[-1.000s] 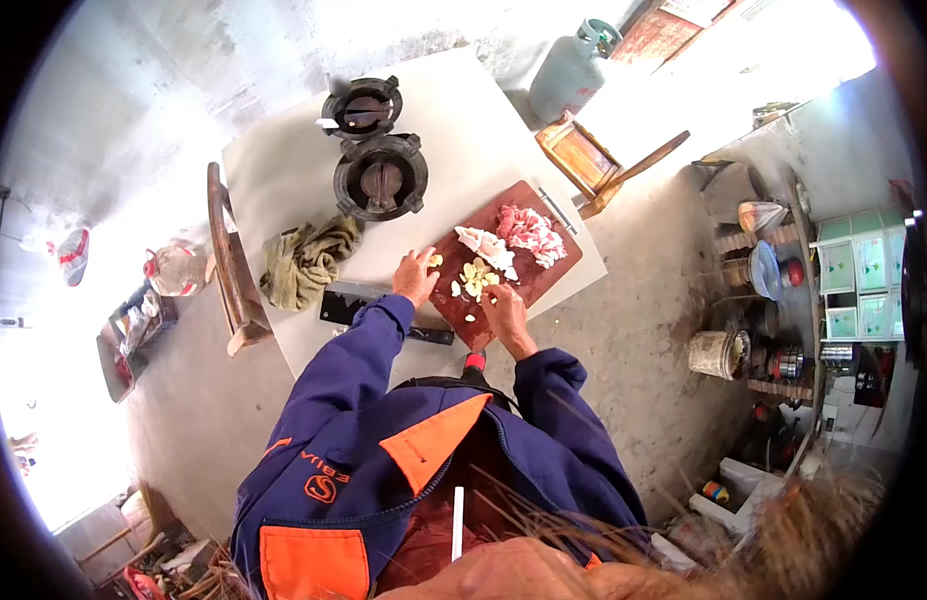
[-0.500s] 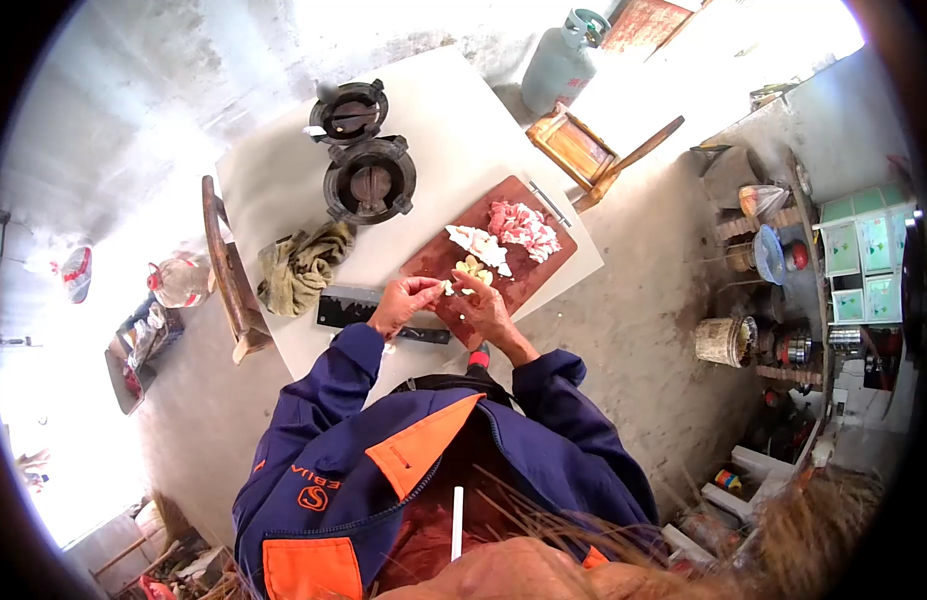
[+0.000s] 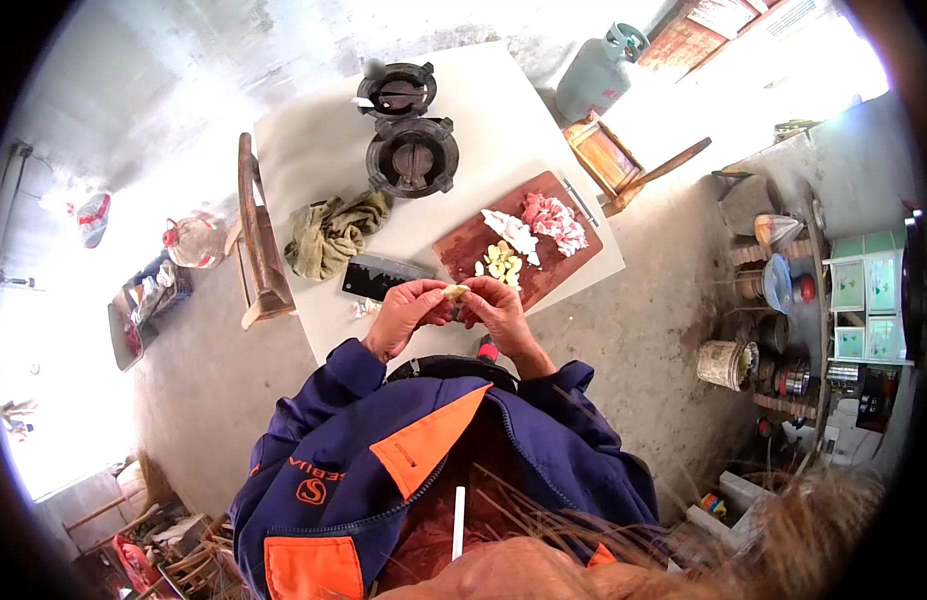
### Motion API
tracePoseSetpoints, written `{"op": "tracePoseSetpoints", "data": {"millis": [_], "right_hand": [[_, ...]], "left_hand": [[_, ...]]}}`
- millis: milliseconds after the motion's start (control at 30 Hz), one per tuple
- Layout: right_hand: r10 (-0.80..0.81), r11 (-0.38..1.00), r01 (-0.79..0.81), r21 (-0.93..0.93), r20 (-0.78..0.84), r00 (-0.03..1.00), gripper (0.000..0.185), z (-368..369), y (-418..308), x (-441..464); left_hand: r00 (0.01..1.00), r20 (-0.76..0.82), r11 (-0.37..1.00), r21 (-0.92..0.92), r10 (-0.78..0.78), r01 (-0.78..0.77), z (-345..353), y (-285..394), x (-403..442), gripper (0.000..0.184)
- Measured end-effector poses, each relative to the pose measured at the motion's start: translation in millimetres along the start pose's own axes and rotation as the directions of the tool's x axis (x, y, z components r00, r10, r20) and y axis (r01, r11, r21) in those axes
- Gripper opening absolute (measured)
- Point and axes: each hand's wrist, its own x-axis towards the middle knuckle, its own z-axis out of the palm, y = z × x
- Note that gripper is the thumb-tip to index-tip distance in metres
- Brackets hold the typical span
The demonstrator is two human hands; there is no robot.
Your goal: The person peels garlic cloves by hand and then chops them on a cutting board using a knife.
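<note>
- Head view: we are holding one small yellowish piece (image 3: 455, 292) between our two hands, just off the near corner of the brown cutting board (image 3: 559, 265).
- With our left hand (image 3: 404, 312) we are pinching the piece, thumb and fingers closing on its left side.
- With our right hand (image 3: 499, 310) we are gripping its other side, so the fingertips of both hands are nearly meeting.
- On the board, beyond our right hand, yellowish slices (image 3: 504, 262) are lying in a loose heap; pale white pieces (image 3: 512, 233) are lying next to them, and pink meat (image 3: 556, 222) is lying farther out.
- Beyond our left hand, a dark-bladed cleaver (image 3: 374, 278) is resting flat on the pale worktop (image 3: 314, 140), our hands partly hiding its handle.
- Small pale scraps (image 3: 364, 308) are lying beside the left hand.
- A crumpled olive cloth (image 3: 336, 235) is lying past the cleaver.
- Two dark round objects (image 3: 413, 165) are standing side by side toward the far edge.
</note>
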Motion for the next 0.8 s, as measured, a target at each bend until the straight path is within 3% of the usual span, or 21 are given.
{"op": "tracePoseSetpoints", "data": {"millis": [267, 433, 567, 633, 667, 800], "right_hand": [[-0.033, 0.999, 0.034, 0.034, -0.014, 0.999, 0.015, 19, -13, -18], [-0.062, 0.998, 0.063, 0.014, -0.081, 0.995, 0.016, 22, -17, -28], [-0.211, 0.974, 0.190, -0.126, -0.179, 0.961, 0.014, 21, -16, -39], [-0.298, 0.893, 0.181, -0.413, -0.241, 0.924, 0.014, 25, -23, -47], [-0.379, 0.854, 0.232, -0.466, -0.250, 0.891, 0.014, 26, -22, -49], [-0.400, 0.847, 0.238, -0.475, -0.276, 0.874, 0.013, 23, -26, -57]], "left_hand": [[0.986, 0.002, 0.950, 0.266, 0.166, -0.161, 3, 2, -12, 0.019], [0.970, 0.044, 0.925, 0.294, 0.238, -0.240, 12, -1, -11, 0.017], [0.979, 0.039, 0.962, 0.181, 0.201, -0.204, 31, 5, -14, 0.018], [0.982, 0.093, 0.960, 0.213, 0.166, -0.182, 33, 2, -12, 0.020], [0.976, 0.126, 0.956, 0.214, 0.178, -0.202, 34, 0, -11, 0.020], [0.959, 0.186, 0.947, 0.201, 0.213, -0.249, 41, -2, -11, 0.017]]}}
